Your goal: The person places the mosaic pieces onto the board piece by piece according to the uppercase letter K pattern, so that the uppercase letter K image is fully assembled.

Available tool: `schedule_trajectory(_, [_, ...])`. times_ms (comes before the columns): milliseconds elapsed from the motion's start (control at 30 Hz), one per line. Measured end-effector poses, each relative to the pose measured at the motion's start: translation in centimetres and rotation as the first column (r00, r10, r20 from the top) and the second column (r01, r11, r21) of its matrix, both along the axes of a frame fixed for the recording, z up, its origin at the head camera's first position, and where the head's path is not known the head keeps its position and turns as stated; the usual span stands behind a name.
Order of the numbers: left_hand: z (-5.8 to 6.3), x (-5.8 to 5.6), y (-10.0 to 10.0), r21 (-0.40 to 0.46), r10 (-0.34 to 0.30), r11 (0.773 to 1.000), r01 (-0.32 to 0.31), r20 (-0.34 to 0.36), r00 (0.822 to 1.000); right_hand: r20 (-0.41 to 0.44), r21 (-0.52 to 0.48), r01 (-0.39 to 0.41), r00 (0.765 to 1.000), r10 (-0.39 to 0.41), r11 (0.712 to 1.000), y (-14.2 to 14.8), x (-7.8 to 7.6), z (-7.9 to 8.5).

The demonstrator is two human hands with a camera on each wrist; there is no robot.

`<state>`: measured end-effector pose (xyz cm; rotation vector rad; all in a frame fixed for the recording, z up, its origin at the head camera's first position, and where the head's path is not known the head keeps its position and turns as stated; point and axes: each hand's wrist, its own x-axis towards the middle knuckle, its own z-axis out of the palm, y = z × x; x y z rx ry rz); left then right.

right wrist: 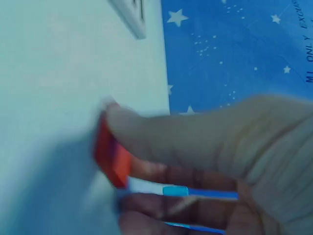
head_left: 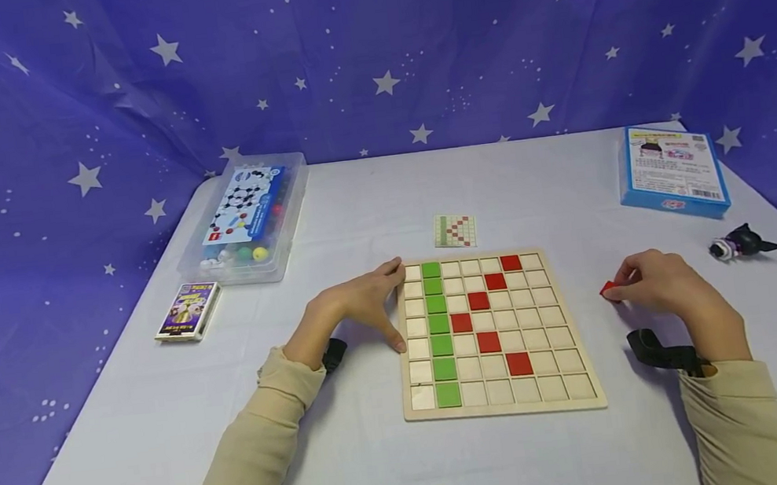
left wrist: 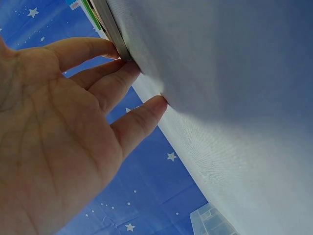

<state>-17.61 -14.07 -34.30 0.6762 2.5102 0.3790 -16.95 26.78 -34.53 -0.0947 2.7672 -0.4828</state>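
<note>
A wooden grid board [head_left: 506,412] lies on the white table, with a column of green tiles [head_left: 442,345] near its left side. Several red tiles [head_left: 487,342] sit in cells to the right of that column, in a slanting, bent line. My left hand [head_left: 359,301] is spread along the board's left edge, thumb and fingertips touching the rim; the left wrist view shows the fingertips [left wrist: 132,68] against that edge. To the right of the board, my right hand [head_left: 663,285] pinches a red tile [right wrist: 111,152] between thumb and fingers, close over the tablecloth.
Behind the board lies a small pattern card [head_left: 454,231]. A clear plastic case [head_left: 244,218] and a purple card box [head_left: 189,312] are at the left. On the right stand a blue box [head_left: 672,171] and a small black figure [head_left: 745,242]. A starry purple cloth [head_left: 341,58] hangs behind.
</note>
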Motion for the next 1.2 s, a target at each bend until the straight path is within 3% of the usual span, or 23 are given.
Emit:
schedule_trajectory(133, [0.0,0.0,0.0,-0.008,0.003,1.000,-0.003,0.001,1.000,-0.029,0.004,0.037,0.999,-0.037,0.999,0.1,-0.1,-0.1])
schedule_trajectory(433, [-0.2,-0.1,-0.1,0.006,0.003,1.000,-0.003,0.008,1.000,-0.159,-0.078,-0.101,0.983,0.088,0.992,-1.2,-0.4,-0.7])
schedule_trajectory(600, [-0.1,-0.1,0.0,0.003,-0.006,1.000,0.007,-0.009,1.000,-0.186,-0.205,-0.159,0.975,0.121,0.966,-2.3,0.2,-0.5])
schedule_trajectory(733, [-0.1,-0.1,0.1,0.006,-0.008,1.000,0.008,-0.010,1.000,-0.185,-0.319,-0.213,0.970,0.159,0.924,-3.2,0.8,-0.1])
schedule_trajectory(900, [-0.2,-0.1,0.0,0.005,-0.006,1.000,0.006,-0.007,1.000,-0.115,-0.473,-0.294,0.955,0.273,0.831,-4.4,1.3,0.0])
schedule_trajectory(1000, [-0.2,-0.1,0.0,0.005,-0.005,1.000,0.005,-0.002,1.000,-0.065,-0.534,-0.339,0.930,0.362,0.775,-4.9,1.6,-0.1])
schedule_trajectory(1200, [-0.2,-0.1,0.0,0.004,-0.004,1.000,0.004,-0.001,1.000,-0.014,-0.613,-0.419,0.853,0.521,0.669,-5.7,2.2,-0.1])
